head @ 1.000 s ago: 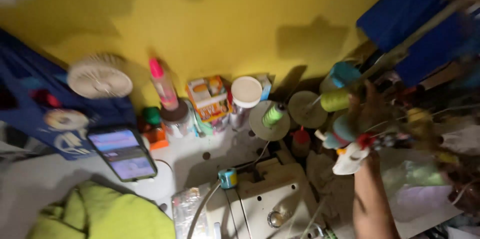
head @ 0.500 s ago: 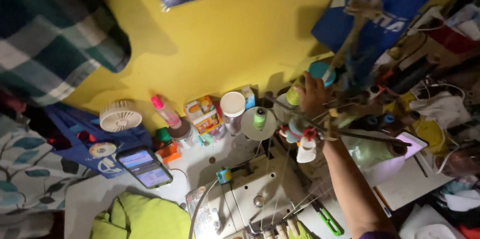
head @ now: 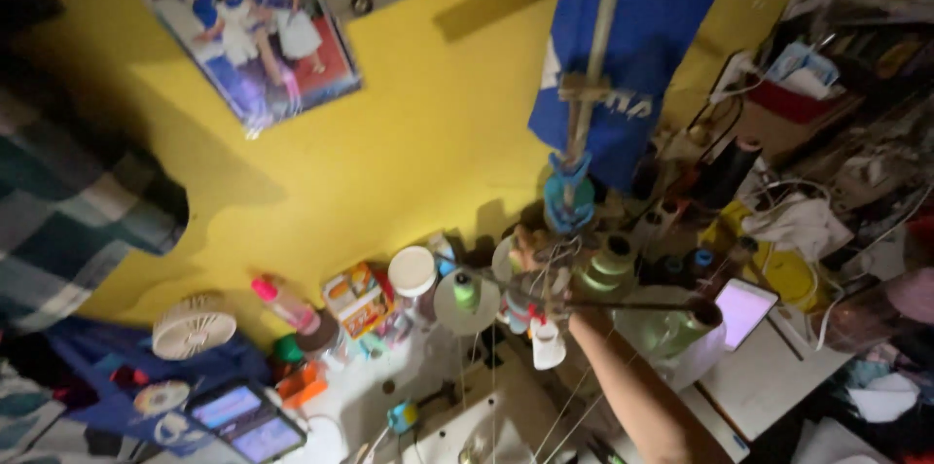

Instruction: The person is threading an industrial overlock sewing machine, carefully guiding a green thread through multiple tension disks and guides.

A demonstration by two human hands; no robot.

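Right hand (head: pixel 537 274) reached up among the thread cones on the metal thread stand (head: pixel 584 124), fingers curled, though what they pinched could not be told

Its forearm rose from the lower edge, past a small white spool (head: pixel 548 345) hanging just below the wrist; a pale green thread cone (head: pixel 605 265) stood just beside the hand, a blue plastic clip (head: pixel 568 194) on the upright rod above it. Fine white threads ran down toward the white sewing machine (head: pixel 467 430). It looked like threading at the stand; next would call for a steady pull along the guide without tangling neighbouring strands. Left hand was out of view. A small white fan (head: pixel 193 325) sat well apart, against the yellow wall (head: pixel 428 114)
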